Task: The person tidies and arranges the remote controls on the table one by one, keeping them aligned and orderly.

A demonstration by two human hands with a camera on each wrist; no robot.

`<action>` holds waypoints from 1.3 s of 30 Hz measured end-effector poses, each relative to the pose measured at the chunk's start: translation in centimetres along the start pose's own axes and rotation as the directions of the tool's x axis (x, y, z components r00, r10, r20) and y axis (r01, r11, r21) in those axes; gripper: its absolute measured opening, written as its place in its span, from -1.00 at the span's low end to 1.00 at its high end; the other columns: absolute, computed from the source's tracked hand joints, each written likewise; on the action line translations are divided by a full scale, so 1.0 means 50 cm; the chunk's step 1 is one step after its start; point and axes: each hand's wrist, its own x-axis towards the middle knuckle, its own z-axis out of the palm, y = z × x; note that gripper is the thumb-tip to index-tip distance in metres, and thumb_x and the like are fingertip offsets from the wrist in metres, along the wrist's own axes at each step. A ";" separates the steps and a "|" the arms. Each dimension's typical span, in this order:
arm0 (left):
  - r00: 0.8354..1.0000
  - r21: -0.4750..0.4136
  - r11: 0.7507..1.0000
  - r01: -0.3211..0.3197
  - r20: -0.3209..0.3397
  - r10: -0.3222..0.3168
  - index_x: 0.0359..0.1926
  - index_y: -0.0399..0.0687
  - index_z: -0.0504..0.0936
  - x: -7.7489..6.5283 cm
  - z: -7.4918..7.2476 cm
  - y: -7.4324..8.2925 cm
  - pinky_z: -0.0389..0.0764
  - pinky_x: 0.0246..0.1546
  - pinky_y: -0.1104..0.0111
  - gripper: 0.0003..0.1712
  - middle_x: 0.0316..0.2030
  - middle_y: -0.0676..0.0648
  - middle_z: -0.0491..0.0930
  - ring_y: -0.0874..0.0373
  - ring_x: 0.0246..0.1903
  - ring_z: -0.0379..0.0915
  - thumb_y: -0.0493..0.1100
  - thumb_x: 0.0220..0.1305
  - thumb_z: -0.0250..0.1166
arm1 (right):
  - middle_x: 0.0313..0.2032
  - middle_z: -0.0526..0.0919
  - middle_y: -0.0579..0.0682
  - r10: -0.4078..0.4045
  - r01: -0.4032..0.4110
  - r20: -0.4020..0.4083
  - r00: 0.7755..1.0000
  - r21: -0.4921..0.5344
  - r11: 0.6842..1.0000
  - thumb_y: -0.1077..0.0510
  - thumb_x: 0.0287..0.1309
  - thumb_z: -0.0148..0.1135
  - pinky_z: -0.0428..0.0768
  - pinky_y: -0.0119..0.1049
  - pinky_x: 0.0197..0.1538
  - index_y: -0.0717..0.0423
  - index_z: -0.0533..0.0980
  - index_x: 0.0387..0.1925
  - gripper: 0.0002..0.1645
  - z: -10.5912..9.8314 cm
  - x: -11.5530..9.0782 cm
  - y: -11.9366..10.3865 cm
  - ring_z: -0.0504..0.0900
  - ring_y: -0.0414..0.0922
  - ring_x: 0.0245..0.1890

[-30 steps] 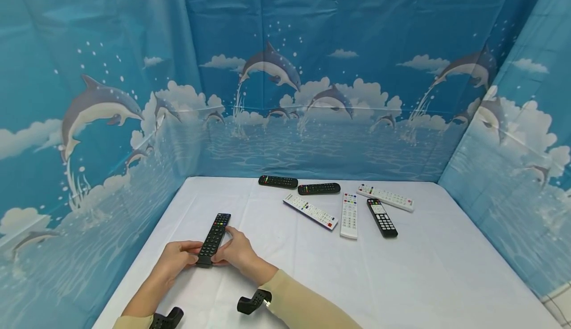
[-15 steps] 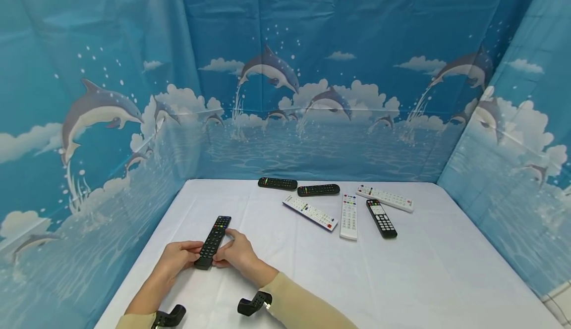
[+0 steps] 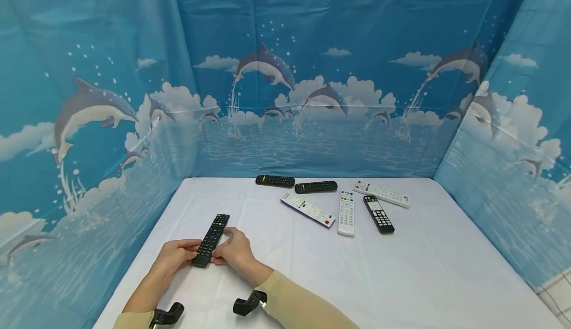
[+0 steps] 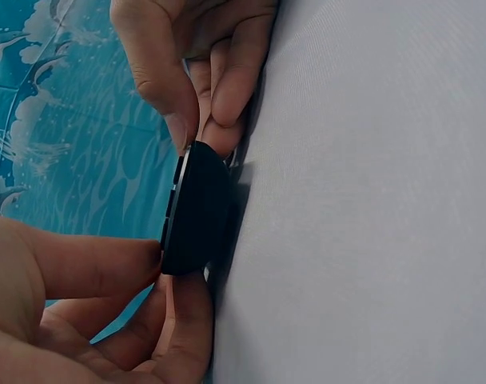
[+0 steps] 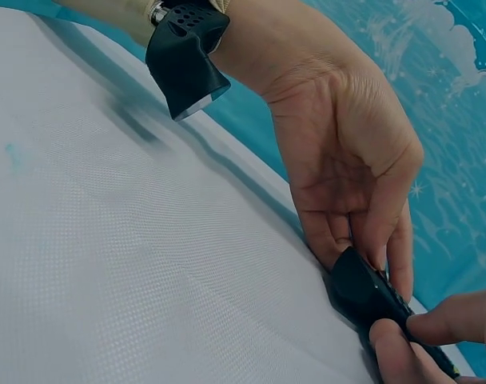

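A long black remote control (image 3: 211, 241) with small coloured buttons lies slanted at the table's left, its buttons facing up. My left hand (image 3: 174, 257) pinches its left edge near the lower end, thumb on top. From the right side, my right hand (image 3: 236, 252) grips the opposite edge with thumb and fingers. In the left wrist view the dark end of the remote control (image 4: 199, 212) sits between both hands, low over the cloth. In the right wrist view, my left hand (image 5: 347, 152) is at the top, while part of my right hand (image 5: 459, 328) enters at lower right.
Two black remotes (image 3: 275, 181) lie along the back edge. Nearer are white remotes (image 3: 308, 209) and a black remote with white keys (image 3: 378, 214). A white cloth (image 3: 285, 279) covers the table, and blue dolphin-print curtains (image 3: 303, 136) enclose it.
Both hands keep hold of the remote control. Its near end has tipped slightly downward since the oldest frame and shifted a little left. The head view has also shifted slightly.
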 end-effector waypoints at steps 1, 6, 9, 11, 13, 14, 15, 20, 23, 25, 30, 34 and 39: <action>1.000 0.000 1.000 0.003 -0.001 -0.003 0.18 -0.46 0.56 0.000 -0.001 -0.001 0.65 -0.20 0.34 -0.51 -0.09 -0.21 0.67 0.13 -0.13 0.58 -0.51 0.18 0.22 | -0.53 0.68 0.12 0.001 -0.001 -0.002 1.000 -0.001 1.000 0.56 -0.10 0.41 0.71 -0.28 -0.50 0.30 0.36 0.32 -0.13 0.002 0.000 0.001 0.73 -0.04 -0.60; 1.000 0.003 1.000 0.019 -0.005 -0.019 0.19 -0.45 0.56 0.003 -0.005 -0.004 0.66 -0.19 0.32 -0.51 -0.08 -0.20 0.68 0.12 -0.12 0.59 -0.49 0.20 0.23 | -0.53 0.67 0.12 0.020 -0.020 -0.005 1.000 0.014 1.000 0.56 -0.10 0.40 0.71 -0.26 -0.49 0.28 0.39 0.29 -0.16 0.008 0.002 0.000 0.74 -0.01 -0.58; 1.000 0.005 1.000 0.028 -0.009 -0.028 0.19 -0.44 0.56 0.003 -0.008 -0.004 0.67 -0.18 0.30 -0.52 -0.07 -0.21 0.69 0.13 -0.13 0.60 -0.46 0.22 0.25 | -0.51 0.66 0.13 0.040 -0.040 -0.003 0.999 0.016 0.999 0.55 -0.07 0.38 0.72 -0.26 -0.48 0.25 0.39 0.30 -0.18 0.009 0.004 -0.002 0.74 0.01 -0.57; 0.999 0.002 1.000 0.030 -0.011 -0.030 0.18 -0.44 0.57 0.001 -0.008 -0.003 0.67 -0.17 0.29 -0.53 -0.04 -0.25 0.68 0.13 -0.13 0.61 -0.43 0.24 0.27 | -0.49 0.66 0.15 0.055 -0.055 0.000 0.998 0.022 0.998 0.53 -0.03 0.36 0.72 -0.27 -0.48 0.24 0.39 0.30 -0.21 0.008 0.005 -0.002 0.74 0.01 -0.57; 1.000 -0.001 1.000 0.029 -0.008 -0.029 0.18 -0.44 0.57 0.001 -0.008 -0.003 0.68 -0.16 0.27 -0.54 0.02 -0.29 0.65 0.12 -0.12 0.61 -0.39 0.26 0.28 | -0.47 0.66 0.18 0.077 -0.077 0.001 0.997 0.040 0.996 0.50 0.02 0.32 0.72 -0.27 -0.47 0.23 0.40 0.31 -0.24 0.007 0.005 -0.003 0.75 0.01 -0.56; 1.000 -0.004 1.000 0.026 -0.004 -0.026 0.19 -0.44 0.57 0.001 -0.008 -0.003 0.68 -0.15 0.26 -0.55 0.04 -0.30 0.64 0.11 -0.12 0.61 -0.37 0.27 0.28 | -0.46 0.66 0.19 0.088 -0.088 0.002 0.996 0.053 0.995 0.49 0.03 0.31 0.72 -0.27 -0.47 0.22 0.40 0.30 -0.26 0.006 0.005 -0.003 0.75 0.01 -0.55; 1.000 -0.007 1.000 0.022 0.000 -0.022 0.19 -0.44 0.56 0.000 -0.008 -0.002 0.68 -0.14 0.25 -0.55 0.06 -0.32 0.62 0.10 -0.11 0.62 -0.36 0.28 0.28 | -0.47 0.67 0.21 0.101 -0.101 0.004 0.995 0.063 0.993 0.49 0.04 0.29 0.72 -0.27 -0.47 0.22 0.40 0.30 -0.27 0.004 0.005 -0.004 0.75 0.02 -0.55; 1.000 0.025 1.000 0.004 -0.011 -0.004 0.20 -0.42 0.55 -0.003 -0.005 0.004 0.70 -0.16 0.23 -0.54 -0.02 -0.30 0.64 0.08 -0.14 0.62 -0.36 0.29 0.27 | -0.48 0.70 0.27 0.145 -0.149 0.047 0.988 0.092 0.985 0.46 0.01 0.24 0.73 -0.23 -0.43 0.22 0.40 0.30 -0.27 -0.011 0.008 -0.011 0.74 0.01 -0.54; 0.998 0.088 0.996 -0.030 -0.053 0.035 0.17 -0.40 0.58 -0.002 -0.002 0.020 0.70 -0.20 0.24 -0.55 -0.11 -0.24 0.66 0.07 -0.20 0.61 -0.37 0.26 0.28 | -0.43 0.71 0.24 0.146 -0.151 0.083 0.986 0.064 0.986 0.43 0.04 0.22 0.73 -0.23 -0.43 0.23 0.40 0.29 -0.30 -0.029 0.021 -0.022 0.73 -0.03 -0.54; 0.994 0.132 0.989 -0.061 -0.082 0.073 0.15 -0.38 0.59 0.001 0.002 0.038 0.69 -0.19 0.21 -0.57 -0.14 -0.23 0.66 0.04 -0.20 0.60 -0.36 0.25 0.29 | -0.39 0.72 0.20 0.140 -0.142 0.092 0.986 0.019 0.990 0.40 0.08 0.21 0.73 -0.26 -0.44 0.23 0.42 0.27 -0.35 -0.046 0.035 -0.036 0.72 -0.07 -0.53; 0.979 0.184 0.974 -0.135 -0.125 0.160 0.15 -0.26 0.62 0.011 0.026 0.102 0.61 -0.01 0.08 -0.61 -0.07 -0.23 0.64 -0.07 -0.08 0.55 -0.30 0.31 0.30 | -0.35 0.72 0.12 0.100 -0.090 0.098 0.990 -0.095 0.991 0.36 0.17 0.21 0.73 -0.26 -0.40 0.27 0.49 0.21 -0.47 -0.096 0.076 -0.085 0.73 -0.07 -0.48; 0.971 0.099 0.975 -0.198 -0.116 0.209 0.14 -0.23 0.63 0.020 0.055 0.146 0.56 0.08 0.03 -0.65 -0.01 -0.23 0.63 -0.08 -0.02 0.55 -0.27 0.36 0.29 | -0.36 0.71 0.10 0.054 -0.037 0.097 0.994 -0.167 0.985 0.33 0.18 0.21 0.73 -0.23 -0.33 0.29 0.59 0.09 -0.59 -0.133 0.109 -0.122 0.71 -0.08 -0.43; 0.993 -0.317 0.943 -0.097 0.036 0.114 0.24 -0.28 0.56 0.042 0.105 0.190 0.57 0.16 0.15 -0.60 0.11 -0.26 0.56 -0.09 0.08 0.55 -0.28 0.42 0.22 | -0.36 0.70 0.09 0.018 -0.002 0.056 0.998 -0.262 0.965 0.26 0.26 0.20 0.73 -0.14 -0.23 0.21 0.68 -0.08 -0.75 -0.189 0.152 -0.153 0.68 -0.08 -0.40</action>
